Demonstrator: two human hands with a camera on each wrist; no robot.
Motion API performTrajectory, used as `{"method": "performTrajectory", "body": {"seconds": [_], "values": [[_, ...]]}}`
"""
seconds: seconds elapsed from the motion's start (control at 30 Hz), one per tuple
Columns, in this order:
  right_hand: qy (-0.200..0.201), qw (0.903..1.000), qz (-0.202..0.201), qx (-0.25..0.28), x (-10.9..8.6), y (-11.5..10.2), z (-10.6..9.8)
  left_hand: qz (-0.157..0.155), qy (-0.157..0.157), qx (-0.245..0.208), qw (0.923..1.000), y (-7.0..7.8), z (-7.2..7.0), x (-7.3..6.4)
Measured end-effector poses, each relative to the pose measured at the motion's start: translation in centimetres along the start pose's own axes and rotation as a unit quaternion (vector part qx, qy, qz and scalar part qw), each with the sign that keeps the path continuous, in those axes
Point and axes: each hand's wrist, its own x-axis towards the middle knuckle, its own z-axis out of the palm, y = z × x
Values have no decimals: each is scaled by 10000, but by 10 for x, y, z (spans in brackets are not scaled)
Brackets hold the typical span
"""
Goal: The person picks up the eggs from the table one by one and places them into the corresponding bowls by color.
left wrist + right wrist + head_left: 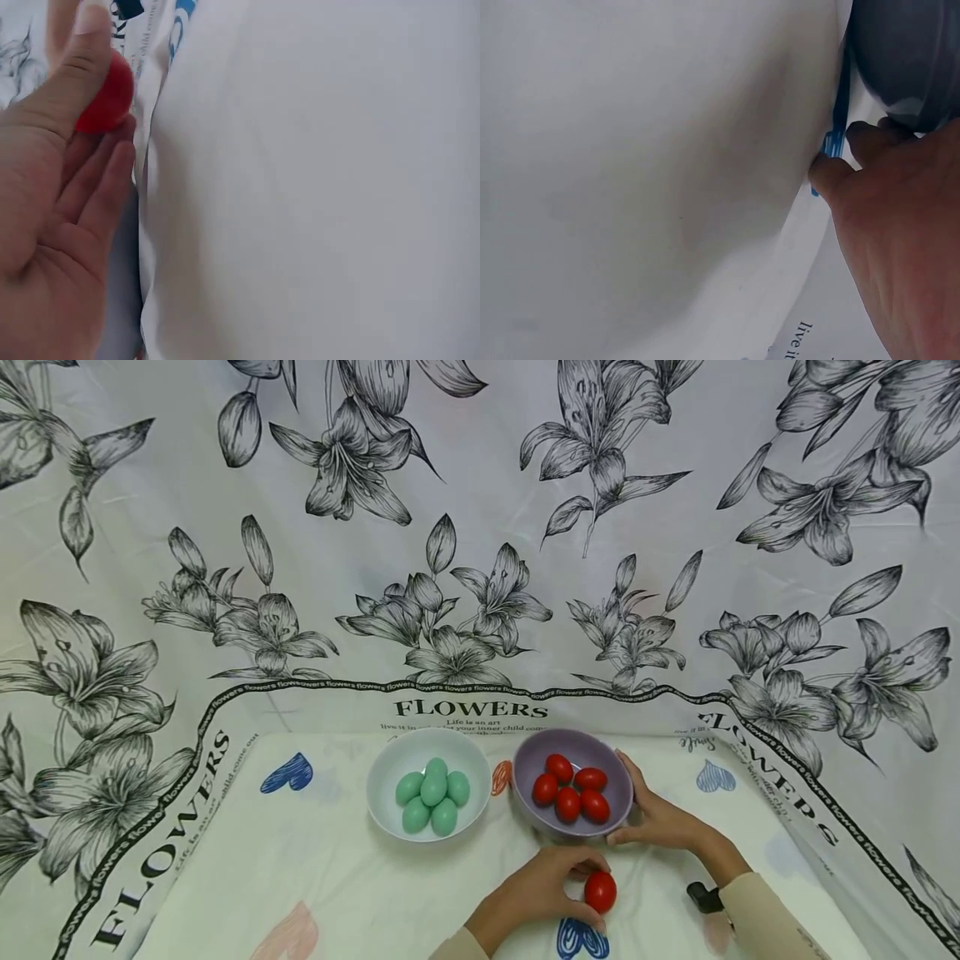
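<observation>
My left hand (543, 889) pinches a red egg (601, 892) between thumb and fingers, low over the table in front of the purple bowl (525, 810). In the left wrist view the thumb lies across the egg (112, 97), with the fingers on its other side. Several red eggs (567, 804) lie inside the purple bowl. My right hand (660, 818) holds that bowl by its right side, fingers along the far right wall and thumb near the front. The right wrist view shows the bowl (907, 60) dark, at the fingertips.
Left of the purple bowl stands a white bowl (382, 806) with several mint-green eggs (433, 787) piled in it. A white cloth (330, 877) with printed hearts covers the table. Behind hangs a flower-printed sheet (480, 510). A black device (705, 897) sits at the right wrist.
</observation>
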Motion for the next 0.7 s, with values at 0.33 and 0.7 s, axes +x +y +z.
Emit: {"method": "performTrajectory", "body": {"seconds": [0.33, 0.7], "values": [[36, 9999, -96, 76, 1, 6, -1, 701, 640, -741, 9927, 15, -23, -19], [-43, 9997, -54, 228, -1, 2, 2, 937, 1713, -345, 9801, 37, -77, -16]]}}
